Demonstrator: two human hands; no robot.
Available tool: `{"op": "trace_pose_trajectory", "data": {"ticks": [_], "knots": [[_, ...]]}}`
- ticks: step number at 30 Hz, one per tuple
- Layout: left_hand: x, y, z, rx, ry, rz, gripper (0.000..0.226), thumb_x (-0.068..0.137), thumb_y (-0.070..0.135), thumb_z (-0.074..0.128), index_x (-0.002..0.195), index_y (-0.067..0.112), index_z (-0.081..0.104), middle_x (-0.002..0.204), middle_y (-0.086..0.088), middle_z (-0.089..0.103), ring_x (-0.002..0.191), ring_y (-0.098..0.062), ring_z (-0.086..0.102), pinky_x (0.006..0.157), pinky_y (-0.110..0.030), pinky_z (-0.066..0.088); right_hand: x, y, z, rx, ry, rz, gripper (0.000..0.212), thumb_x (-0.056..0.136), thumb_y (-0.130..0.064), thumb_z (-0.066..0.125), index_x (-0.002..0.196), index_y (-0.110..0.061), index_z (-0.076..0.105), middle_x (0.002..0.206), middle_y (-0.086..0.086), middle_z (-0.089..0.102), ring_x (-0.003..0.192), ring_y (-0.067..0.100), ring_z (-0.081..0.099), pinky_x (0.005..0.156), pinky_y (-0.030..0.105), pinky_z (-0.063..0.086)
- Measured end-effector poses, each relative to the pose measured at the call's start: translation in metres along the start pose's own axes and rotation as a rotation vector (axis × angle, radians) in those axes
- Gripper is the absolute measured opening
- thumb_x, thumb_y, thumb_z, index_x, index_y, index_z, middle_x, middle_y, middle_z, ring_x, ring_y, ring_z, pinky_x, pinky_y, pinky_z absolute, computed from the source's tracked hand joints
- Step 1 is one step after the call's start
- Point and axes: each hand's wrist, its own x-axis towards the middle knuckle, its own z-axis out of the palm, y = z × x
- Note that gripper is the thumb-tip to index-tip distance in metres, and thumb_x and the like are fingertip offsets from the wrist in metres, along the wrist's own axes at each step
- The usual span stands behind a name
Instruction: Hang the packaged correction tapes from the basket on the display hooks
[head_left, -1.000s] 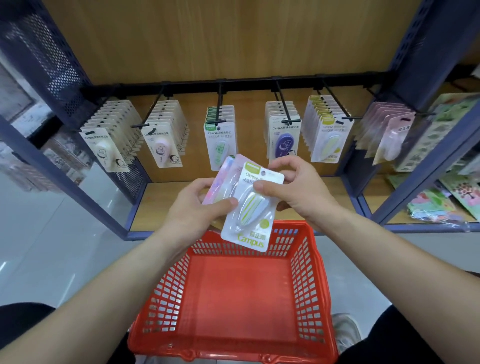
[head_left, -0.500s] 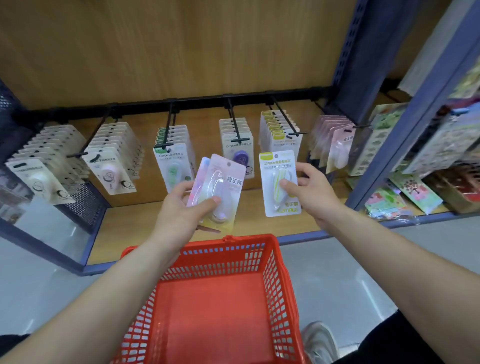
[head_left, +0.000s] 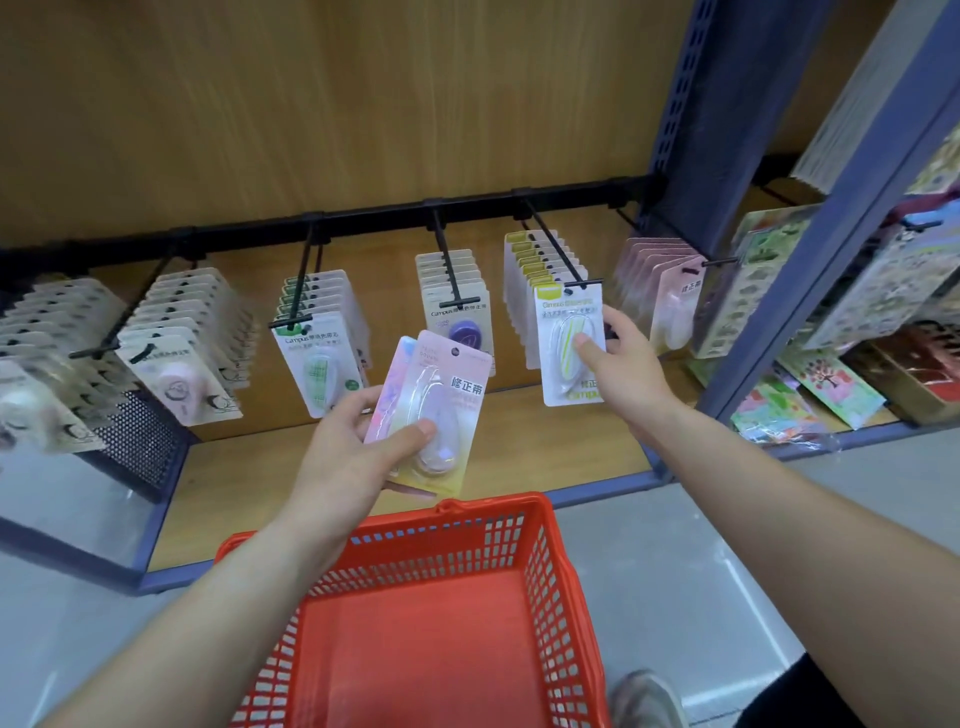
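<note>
— Reading left to right, what do your hands hold?
— My left hand (head_left: 337, 467) grips two pink correction tape packs (head_left: 452, 395), thumb across the front, above the far rim of the red basket (head_left: 493, 505). Further right, my right hand (head_left: 631, 374) pinches a green-striped pack (head_left: 563, 332) at the tip of the hook (head_left: 553, 243) holding matching packs.
— Which step?
— Hanging it, I judge. I cannot tell if its hole is threaded. Next it should slide back along the hook.

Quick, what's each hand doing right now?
Left hand: holding two pastel pink carded correction tape packs.
Right hand: pinching a white carded pack with a yellow-green correction tape, at the black metal hook.
</note>
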Motion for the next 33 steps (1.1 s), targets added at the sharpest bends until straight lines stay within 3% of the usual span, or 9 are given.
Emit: {"op": "trace_pose_trajectory", "data": {"ticks": [5, 10, 15, 18, 21, 23, 26, 29, 33], "knots": [[0.006, 0.000, 0.001, -0.003, -0.013, -0.004, 0.037, 0.089, 0.007, 0.074, 0.121, 0.017, 0.060, 0.099, -0.008, 0.079, 0.082, -0.034, 0.077, 0.065, -0.055, 0.063, 0.013, 0.004, 0.005, -0.103, 0.004, -0.064, 0.041, 0.102, -0.029, 0.056, 0.142, -0.038, 0.050, 0.111, -0.021, 0.071, 0.092, 0.006, 0.067, 0.091, 0.035, 0.055], [0.001, -0.001, -0.003, -0.009, -0.001, -0.003, 0.038, 0.088, 0.007, 0.075, 0.123, 0.015, 0.060, 0.099, -0.009, 0.079, 0.081, -0.033, 0.077, 0.064, -0.053, 0.063, 0.028, 0.006, 0.013, -0.209, 0.033, -0.074, 0.045, 0.102, -0.033, 0.055, 0.146, -0.036, 0.047, 0.109, -0.014, 0.069, 0.082, 0.002, 0.058, 0.071, 0.023, 0.043], [-0.006, 0.000, -0.009, -0.012, 0.006, 0.010, 0.039, 0.088, 0.008, 0.075, 0.124, 0.015, 0.061, 0.098, -0.009, 0.079, 0.079, -0.032, 0.077, 0.062, -0.048, 0.063, 0.027, 0.011, 0.013, -0.389, 0.039, 0.092, 0.068, 0.097, -0.045, 0.060, 0.155, -0.019, 0.035, 0.133, 0.004, 0.063, 0.119, 0.026, 0.060, 0.092, 0.037, 0.048], [-0.009, 0.001, -0.007, -0.014, -0.002, 0.015, 0.039, 0.088, 0.009, 0.076, 0.123, 0.016, 0.061, 0.100, -0.008, 0.078, 0.082, -0.032, 0.077, 0.063, -0.050, 0.063, 0.005, 0.008, 0.010, -0.480, 0.002, 0.156, 0.065, 0.096, -0.046, 0.063, 0.148, -0.013, 0.041, 0.128, 0.006, 0.062, 0.115, 0.026, 0.059, 0.087, 0.036, 0.046], [-0.013, 0.004, -0.002, -0.015, -0.014, 0.026, 0.040, 0.088, 0.009, 0.077, 0.123, 0.016, 0.060, 0.105, -0.008, 0.078, 0.085, -0.031, 0.077, 0.064, -0.054, 0.063, -0.031, -0.010, 0.013, -0.410, -0.100, 0.129, 0.034, 0.097, -0.043, 0.062, 0.119, -0.018, 0.062, 0.118, -0.003, 0.067, 0.108, 0.018, 0.062, 0.091, 0.037, 0.049], [-0.016, 0.006, 0.001, -0.025, -0.019, 0.036, 0.042, 0.087, 0.009, 0.077, 0.125, 0.014, 0.058, 0.106, -0.008, 0.078, 0.085, -0.030, 0.077, 0.064, -0.054, 0.063, -0.061, -0.029, 0.019, -0.271, -0.255, 0.126, 0.022, 0.101, -0.042, 0.058, 0.105, -0.022, 0.066, 0.111, -0.001, 0.073, 0.095, 0.015, 0.068, 0.085, 0.038, 0.054], [-0.022, 0.007, 0.005, -0.048, -0.015, 0.048, 0.048, 0.085, 0.007, 0.079, 0.127, 0.012, 0.057, 0.109, -0.010, 0.077, 0.086, -0.031, 0.077, 0.062, -0.051, 0.063, -0.101, -0.055, 0.034, -0.060, -0.485, 0.128, 0.024, 0.104, -0.040, 0.052, 0.112, -0.022, 0.067, 0.102, 0.001, 0.076, 0.082, 0.016, 0.072, 0.071, 0.032, 0.056], [-0.030, 0.007, 0.006, -0.065, -0.014, 0.062, 0.049, 0.083, 0.005, 0.080, 0.127, 0.012, 0.058, 0.112, -0.010, 0.075, 0.091, -0.030, 0.076, 0.062, -0.048, 0.064, -0.123, -0.066, 0.047, 0.109, -0.496, 0.104, 0.025, 0.104, -0.035, 0.055, 0.119, -0.021, 0.068, 0.098, -0.001, 0.076, 0.077, 0.016, 0.068, 0.066, 0.030, 0.057], [-0.039, 0.006, 0.002, -0.054, 0.009, 0.085, 0.046, 0.082, 0.008, 0.081, 0.123, 0.015, 0.061, 0.110, -0.008, 0.076, 0.094, -0.029, 0.076, 0.066, -0.047, 0.064, -0.132, -0.067, 0.050, 0.150, -0.498, 0.074, 0.025, 0.100, -0.026, 0.065, 0.124, -0.019, 0.067, 0.106, 0.001, 0.078, 0.080, 0.014, 0.071, 0.065, 0.029, 0.057]]}}
